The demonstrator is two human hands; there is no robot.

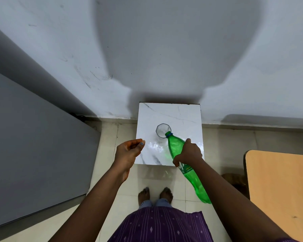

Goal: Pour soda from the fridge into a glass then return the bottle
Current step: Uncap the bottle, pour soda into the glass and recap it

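Centre of frame, on the small white marble-top table point(182, 117): clear glass point(163, 130) upright, roughly mid-surface. Green soda bottle point(177, 151) is tipped steeply, open mouth with its blue neck ring sitting right at the glass's lower-right rim, base trailing down toward lower right of frame, off the table edge.

Right hand point(188, 153) wrapped tight round the bottle's upper body, just above the label. Grip near the shoulder gives fine control of the mouth, which makes sense for hitting a narrow glass.

Left hand point(129, 151) hovers at the table's left edge, fingers curled with thumb and fingertips pinched. Something small and bluish sits at the tips; probably the cap, kept ready for resealing, but too small to confirm.

No stream visible and can't tell the fill level: clear liquid in clear glass. Judgement: the pour is starting or underway. Risk: the mouth is at the rim rather than over centre, so a surge could splash onto the glossy top.

Fridge not in view.
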